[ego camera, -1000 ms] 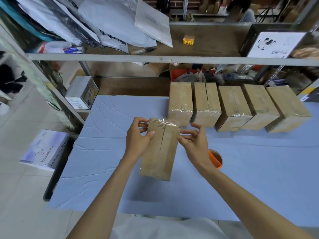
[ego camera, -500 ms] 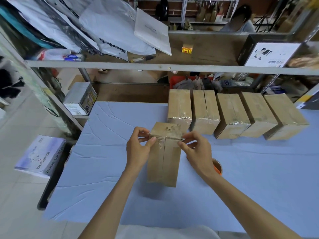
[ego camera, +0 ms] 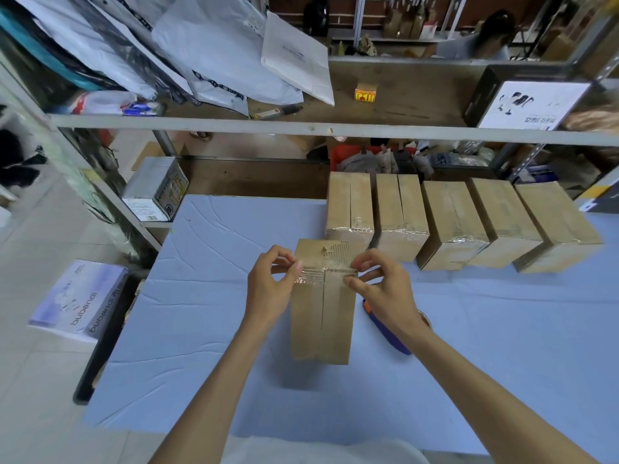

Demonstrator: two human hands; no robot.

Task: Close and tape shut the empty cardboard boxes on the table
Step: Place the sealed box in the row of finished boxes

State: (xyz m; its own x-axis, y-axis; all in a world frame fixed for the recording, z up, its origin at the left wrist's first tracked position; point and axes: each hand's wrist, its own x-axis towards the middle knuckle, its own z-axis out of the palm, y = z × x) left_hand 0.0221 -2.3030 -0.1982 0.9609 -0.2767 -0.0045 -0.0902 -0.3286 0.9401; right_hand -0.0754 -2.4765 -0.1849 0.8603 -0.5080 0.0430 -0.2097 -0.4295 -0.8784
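A brown cardboard box stands on the blue table, its flaps closed and the seam facing me. Clear tape runs across its upper edge. My left hand pinches the tape's left end against the box with thumb and fingers. My right hand pinches the right end the same way. Behind the box, a row of several taped boxes lines the table's far side.
A tape dispenser with a blue body and orange part lies just right of the box, partly hidden by my right wrist. A metal shelf with bags and small boxes spans the back. A white package sits off the table's left edge.
The box has come down from a tilted, lifted pose and now stands on the table. Both hands have shifted to the tape at its upper edge.
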